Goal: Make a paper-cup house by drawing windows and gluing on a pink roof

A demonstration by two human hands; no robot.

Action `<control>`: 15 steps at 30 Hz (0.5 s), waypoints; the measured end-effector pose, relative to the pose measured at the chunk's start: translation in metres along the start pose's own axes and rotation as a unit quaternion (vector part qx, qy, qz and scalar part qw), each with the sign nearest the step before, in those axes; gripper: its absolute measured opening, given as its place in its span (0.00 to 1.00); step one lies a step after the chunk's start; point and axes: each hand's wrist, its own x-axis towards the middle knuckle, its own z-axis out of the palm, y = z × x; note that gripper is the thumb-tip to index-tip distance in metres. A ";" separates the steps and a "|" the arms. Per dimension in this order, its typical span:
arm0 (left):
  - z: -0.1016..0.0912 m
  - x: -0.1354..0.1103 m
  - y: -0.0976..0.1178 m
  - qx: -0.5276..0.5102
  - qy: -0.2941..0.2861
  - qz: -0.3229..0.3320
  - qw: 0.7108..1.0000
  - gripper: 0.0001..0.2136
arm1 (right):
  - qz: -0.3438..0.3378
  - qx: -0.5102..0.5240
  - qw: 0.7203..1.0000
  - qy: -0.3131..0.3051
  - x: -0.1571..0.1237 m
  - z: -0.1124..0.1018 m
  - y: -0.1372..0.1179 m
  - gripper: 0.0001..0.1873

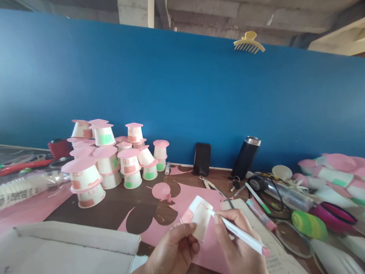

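Observation:
My left hand (178, 244) grips a white paper cup (202, 221), tilted, with a pink patch coloured on its side and a thin pink outline beside it. In my right hand (239, 239) is a white marker pen (241, 233) with a pink end, its tip at the cup's wall near the outline. Beneath both hands lies a cut-up sheet of pink paper (211, 254) with round holes. A pink paper disc (161, 191) rests just beyond the cup.
Stacked cups with pink paper tops (82, 175) stand at left. Near the blue partition (184, 85) are a phone (202, 159) and a dark bottle (246, 157). A white box (62, 232) sits front left. Markers, tape and a green-yellow roll (308, 225) crowd the right, beside more cups (337, 174).

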 end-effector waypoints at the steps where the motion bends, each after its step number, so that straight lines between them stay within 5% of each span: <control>1: 0.000 0.000 0.000 -0.001 0.001 0.000 1.000 0.07 | -0.006 -0.004 1.000 -0.002 0.000 0.000 0.001 0.07; 15: 0.002 -0.002 0.000 0.003 -0.002 0.004 1.000 0.08 | -0.006 0.009 1.000 0.005 0.000 0.001 -0.004 0.09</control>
